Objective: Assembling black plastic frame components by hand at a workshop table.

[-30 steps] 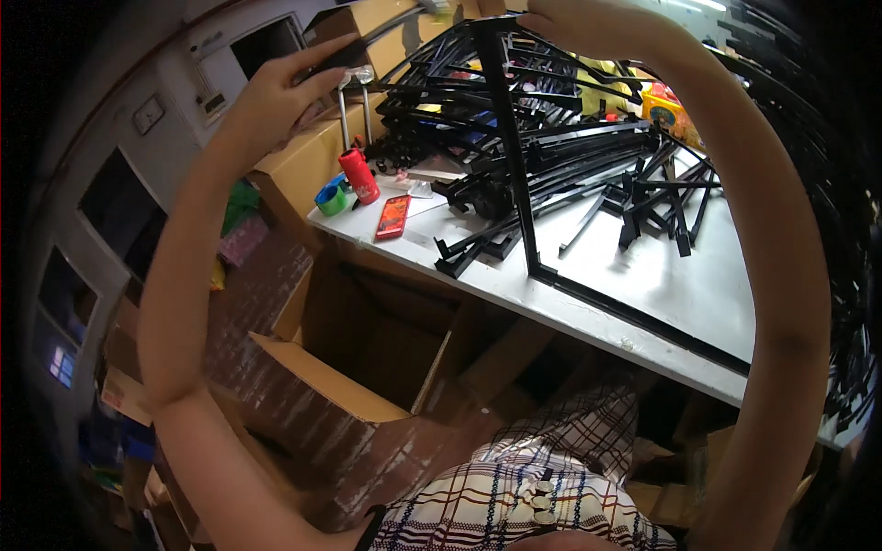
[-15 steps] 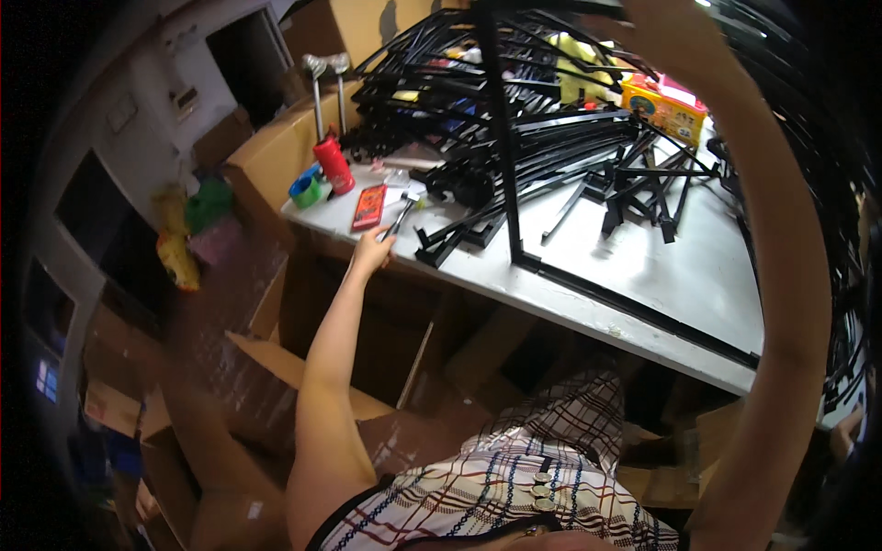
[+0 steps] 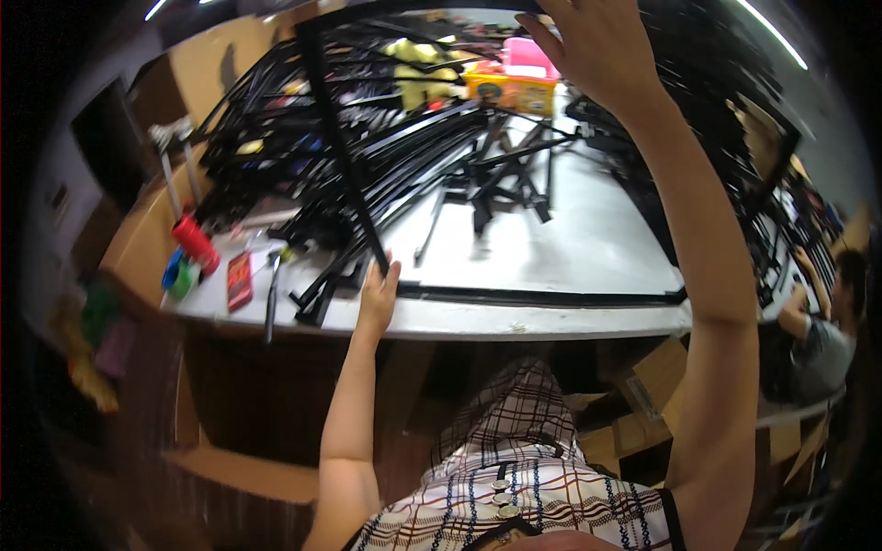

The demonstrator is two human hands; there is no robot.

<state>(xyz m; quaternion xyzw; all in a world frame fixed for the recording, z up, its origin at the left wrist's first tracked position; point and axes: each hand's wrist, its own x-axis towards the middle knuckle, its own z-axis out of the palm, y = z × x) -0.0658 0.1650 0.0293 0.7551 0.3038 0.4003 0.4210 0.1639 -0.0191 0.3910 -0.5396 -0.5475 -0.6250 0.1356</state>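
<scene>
A large black rectangular frame (image 3: 335,129) stands upright on the white table's front edge, its lower bar along the tabletop. My left hand (image 3: 378,298) is closed round the frame's left upright, near the bottom corner. Overhead, my right hand (image 3: 602,50) is at the frame's top bar, thumb below it; the upper picture edge cuts off some fingers. To the left, a hammer (image 3: 272,298) lies on the table with its handle sticking out past the edge. Beside it lie a red phone-like slab (image 3: 239,282) and a tilted red bottle (image 3: 196,243).
Black metal bars (image 3: 404,170) and loose brackets (image 3: 514,174) cover much of the white table (image 3: 588,248). Rolls of green and blue tape (image 3: 179,275) lie at the left corner. A yellow basket (image 3: 514,92) stands behind. Open cardboard boxes (image 3: 243,473) are below; another person (image 3: 822,340) sits far right.
My left hand has let go of the hammer, now on the table, and moved right to the frame's upright. The view has swung right, so the table appears further left.
</scene>
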